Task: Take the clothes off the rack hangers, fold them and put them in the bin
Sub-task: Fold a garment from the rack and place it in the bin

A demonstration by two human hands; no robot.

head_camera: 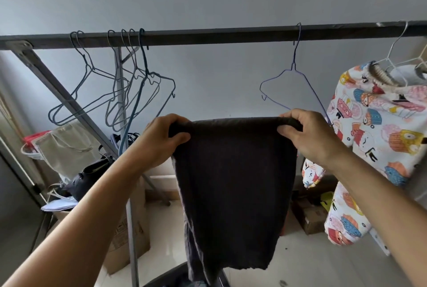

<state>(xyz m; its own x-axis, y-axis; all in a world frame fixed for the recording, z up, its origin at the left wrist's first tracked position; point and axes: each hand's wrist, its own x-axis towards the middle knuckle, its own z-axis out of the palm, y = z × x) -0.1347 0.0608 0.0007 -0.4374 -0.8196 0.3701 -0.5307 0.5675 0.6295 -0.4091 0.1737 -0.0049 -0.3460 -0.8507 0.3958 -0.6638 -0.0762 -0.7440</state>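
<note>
Folding step, looks like: left hand [161,138] and right hand [307,136] each pinch a top corner of the dark charcoal cloth garment [233,182], held up off any hanger, below the black metal rack bar [219,34]. Next it probably needs folding in half again, then binning.

A home laundry corner: clothes rack [208,34], wire hangers [129,92], cardboard boxes [129,236].
</note>
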